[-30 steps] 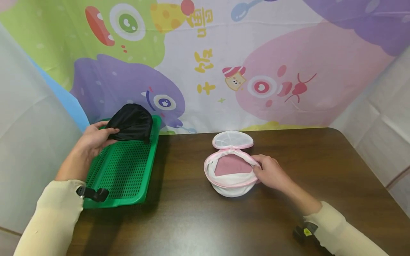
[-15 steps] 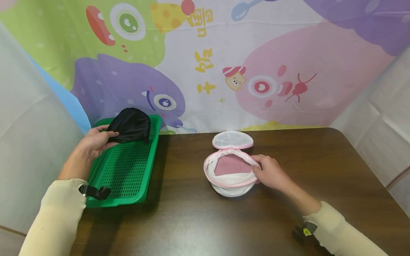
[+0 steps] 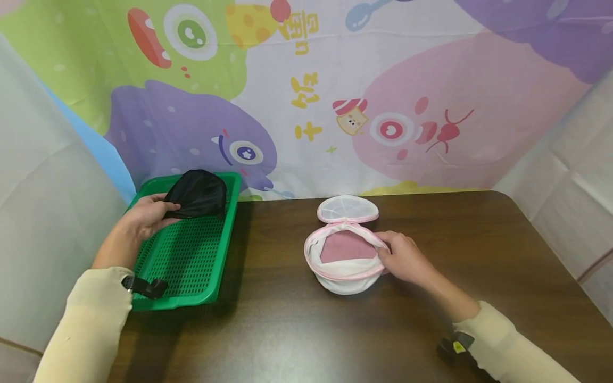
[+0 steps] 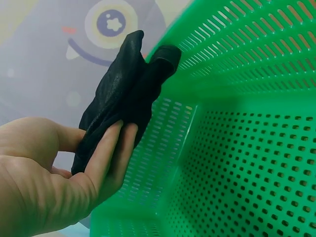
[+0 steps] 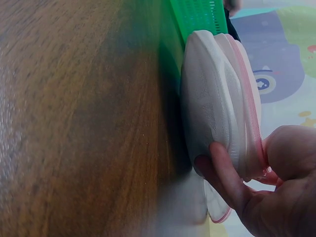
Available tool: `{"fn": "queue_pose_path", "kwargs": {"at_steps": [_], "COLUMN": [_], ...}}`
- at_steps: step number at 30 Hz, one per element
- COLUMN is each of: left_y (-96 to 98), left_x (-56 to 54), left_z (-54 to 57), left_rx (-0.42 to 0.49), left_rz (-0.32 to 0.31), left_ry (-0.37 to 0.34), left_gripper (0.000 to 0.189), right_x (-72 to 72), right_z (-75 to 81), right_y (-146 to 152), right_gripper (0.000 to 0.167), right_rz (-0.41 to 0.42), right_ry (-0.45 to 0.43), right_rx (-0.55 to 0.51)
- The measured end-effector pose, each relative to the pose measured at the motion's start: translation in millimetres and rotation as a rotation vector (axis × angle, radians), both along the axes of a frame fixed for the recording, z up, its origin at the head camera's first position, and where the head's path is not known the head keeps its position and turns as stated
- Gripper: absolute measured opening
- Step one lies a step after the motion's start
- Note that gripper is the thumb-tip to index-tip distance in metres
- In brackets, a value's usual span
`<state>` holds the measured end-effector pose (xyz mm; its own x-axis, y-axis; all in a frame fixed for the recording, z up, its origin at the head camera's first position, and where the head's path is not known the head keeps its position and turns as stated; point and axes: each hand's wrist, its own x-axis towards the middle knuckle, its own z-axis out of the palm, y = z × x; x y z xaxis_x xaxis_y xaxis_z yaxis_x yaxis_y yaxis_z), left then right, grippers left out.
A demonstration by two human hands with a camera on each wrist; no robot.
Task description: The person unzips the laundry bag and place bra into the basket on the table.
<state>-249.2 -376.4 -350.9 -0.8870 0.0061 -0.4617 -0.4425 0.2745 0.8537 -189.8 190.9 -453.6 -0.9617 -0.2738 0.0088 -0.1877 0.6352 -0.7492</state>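
Note:
My left hand point(image 3: 149, 214) pinches a folded black cloth piece point(image 3: 200, 192) by its near left edge, thumb on top. The cloth overlaps the far end of a green perforated plastic basket point(image 3: 189, 260). In the left wrist view the black cloth point(image 4: 121, 94) shows edge-on between thumb and fingers. At the centre of the table sits a round white mesh laundry bag point(image 3: 346, 285) with pink trim, its lid point(image 3: 348, 209) flipped back. Pink fabric point(image 3: 347, 246) shows inside it. My right hand point(image 3: 404, 256) grips the bag's right rim; its fingers point(image 5: 224, 170) press the outer wall.
Beneath everything is a dark brown wooden table point(image 3: 287, 340). A cartoon-printed curtain point(image 3: 306, 165) hangs along the far edge. Pale fabric walls point(image 3: 570, 186) stand at both sides.
My left hand has moved slightly right and toward me with the black cloth, which has come lower over the basket. The right hand and the laundry bag stay still.

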Motion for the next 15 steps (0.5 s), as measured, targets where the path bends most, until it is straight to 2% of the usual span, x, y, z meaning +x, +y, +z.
{"fn": "queue_pose_path", "kwargs": {"at_steps": [5, 15], "left_y": [-3.5, -10.5], "left_x": [-0.3, 0.4], "left_z": [-4.8, -9.2], "left_rx": [0.056, 0.091], "left_rz": [0.013, 0.032], "left_ry": [-0.021, -0.072], "left_gripper": [0.075, 0.073], "right_x": [0.4, 0.2], "right_z": [-0.2, -1.5], "right_y": [-0.4, 0.5], "right_gripper": [0.043, 0.044], "right_rz": [0.003, 0.004], "right_ry": [0.003, 0.022], "right_rx": [0.005, 0.005]}}
